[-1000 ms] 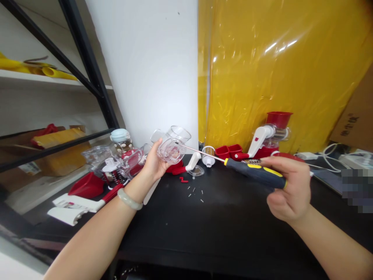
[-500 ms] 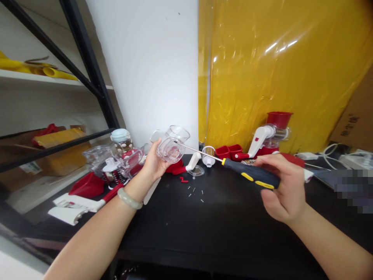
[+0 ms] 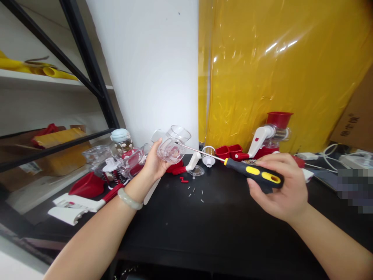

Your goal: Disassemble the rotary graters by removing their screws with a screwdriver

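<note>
My left hand (image 3: pixel 155 160) is closed around a clear plastic grater housing (image 3: pixel 171 150), held above the black table with its round opening turned to the right. A screwdriver (image 3: pixel 254 172) with a black and yellow handle lies in the fingers of my right hand (image 3: pixel 282 188), its thumb resting low by the handle. The long steel shaft points left and its tip meets the housing's face; whether it sits on a screw there is too small to tell. Several small screws (image 3: pixel 194 190) and a little red plastic piece (image 3: pixel 183 179) lie on the table below the housing.
An assembled red and white rotary grater (image 3: pixel 262 140) stands at the back right. Grater drums, such as one white-ended drum (image 3: pixel 208 156), and red hoppers (image 3: pixel 87 185) lie around. A lidded jar (image 3: pixel 121 140) stands left. White cables (image 3: pixel 328 157) run along the right; a black-framed shelf (image 3: pixel 87 54) borders the left.
The screwdriver handle has rolled about its axis, and my right thumb has shifted left and up along it. The housing in my left hand has barely moved.
</note>
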A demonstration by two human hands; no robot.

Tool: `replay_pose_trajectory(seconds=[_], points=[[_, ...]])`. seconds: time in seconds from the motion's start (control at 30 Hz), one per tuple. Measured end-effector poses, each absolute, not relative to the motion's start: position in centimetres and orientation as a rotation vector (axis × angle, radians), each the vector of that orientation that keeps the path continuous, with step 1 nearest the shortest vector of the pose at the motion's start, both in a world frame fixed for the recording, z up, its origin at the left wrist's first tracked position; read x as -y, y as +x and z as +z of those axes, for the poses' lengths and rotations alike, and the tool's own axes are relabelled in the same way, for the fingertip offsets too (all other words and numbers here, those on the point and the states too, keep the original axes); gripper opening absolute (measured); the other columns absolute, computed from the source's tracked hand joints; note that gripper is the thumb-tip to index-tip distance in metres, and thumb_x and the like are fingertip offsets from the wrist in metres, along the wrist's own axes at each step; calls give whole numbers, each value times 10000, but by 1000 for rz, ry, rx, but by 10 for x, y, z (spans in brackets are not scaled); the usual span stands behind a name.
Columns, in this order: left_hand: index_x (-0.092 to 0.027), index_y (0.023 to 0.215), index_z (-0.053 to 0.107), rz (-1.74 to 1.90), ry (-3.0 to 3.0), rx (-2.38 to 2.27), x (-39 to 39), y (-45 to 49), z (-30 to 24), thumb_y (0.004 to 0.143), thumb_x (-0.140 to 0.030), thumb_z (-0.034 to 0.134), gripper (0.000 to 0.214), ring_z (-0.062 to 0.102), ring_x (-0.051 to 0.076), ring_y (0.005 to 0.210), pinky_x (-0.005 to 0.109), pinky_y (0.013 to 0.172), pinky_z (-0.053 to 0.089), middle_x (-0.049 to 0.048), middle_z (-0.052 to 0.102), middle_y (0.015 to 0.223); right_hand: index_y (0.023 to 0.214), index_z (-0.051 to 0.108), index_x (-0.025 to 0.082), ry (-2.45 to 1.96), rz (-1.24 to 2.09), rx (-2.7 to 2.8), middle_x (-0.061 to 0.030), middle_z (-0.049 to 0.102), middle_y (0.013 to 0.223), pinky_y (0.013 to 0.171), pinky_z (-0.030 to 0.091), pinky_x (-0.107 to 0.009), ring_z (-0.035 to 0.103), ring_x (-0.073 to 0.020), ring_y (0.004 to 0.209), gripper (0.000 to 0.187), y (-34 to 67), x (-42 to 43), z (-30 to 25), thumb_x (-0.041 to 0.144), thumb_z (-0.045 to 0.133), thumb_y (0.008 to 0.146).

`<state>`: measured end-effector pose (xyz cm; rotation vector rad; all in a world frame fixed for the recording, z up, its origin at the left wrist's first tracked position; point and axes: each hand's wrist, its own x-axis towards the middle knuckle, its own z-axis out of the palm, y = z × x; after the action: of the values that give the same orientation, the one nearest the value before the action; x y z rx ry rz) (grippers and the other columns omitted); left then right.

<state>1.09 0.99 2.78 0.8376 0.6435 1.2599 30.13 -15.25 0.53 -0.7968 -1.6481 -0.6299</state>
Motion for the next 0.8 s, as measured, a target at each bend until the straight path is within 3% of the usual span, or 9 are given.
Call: replay_pose_trajectory(seconds=[0.2, 0.33, 0.47, 0.6, 0.7, 0.8], points=[[-132, 1074, 669, 1252, 849, -633, -14, 10, 25, 903, -421, 583, 347, 755, 271, 823, 417, 756, 654, 119, 761, 878, 1171, 602, 200, -907, -734, 1682, -80, 703, 963, 628, 540, -325, 686, -220, 773, 302, 309, 155, 1, 394, 535, 949], [-130, 1058, 672, 1264, 840, -640, -13, 10, 25, 914, -408, 569, 329, 751, 261, 796, 425, 744, 655, 114, 761, 864, 1097, 616, 226, -952, -709, 1613, -57, 685, 903, 631, 545, -331, 680, -216, 764, 217, 306, 153, 1, 327, 633, 906], [-141, 1092, 669, 1277, 848, -628, -13, 10, 26, 914, -393, 566, 325, 752, 270, 809, 433, 735, 655, 113, 761, 876, 1084, 619, 253, -859, -696, 1605, -61, 648, 913, 706, 560, -407, 651, -247, 835, 316, 302, 150, 4, 240, 754, 799], [-133, 1101, 662, 1257, 855, -620, -13, 10, 25, 913, -411, 566, 350, 754, 267, 802, 422, 732, 656, 113, 757, 868, 1141, 624, 252, -812, -798, 1615, -67, 644, 940, 748, 560, -422, 647, -246, 857, 413, 301, 151, 5, 143, 762, 768], [-137, 1086, 663, 1255, 855, -629, -12, 10, 25, 911, -409, 572, 336, 751, 250, 747, 414, 715, 656, 101, 751, 833, 1220, 604, 210, -760, -785, 1650, -95, 656, 978, 745, 566, -420, 657, -268, 891, 445, 302, 155, 5, 235, 742, 798], [-140, 1072, 667, 1252, 858, -622, -10, 11, 26, 911, -400, 579, 319, 751, 242, 744, 402, 726, 655, 99, 751, 837, 1278, 584, 151, -737, -766, 1713, -137, 684, 1043, 727, 574, -401, 677, -276, 905, 433, 304, 157, 4, 390, 592, 917]])
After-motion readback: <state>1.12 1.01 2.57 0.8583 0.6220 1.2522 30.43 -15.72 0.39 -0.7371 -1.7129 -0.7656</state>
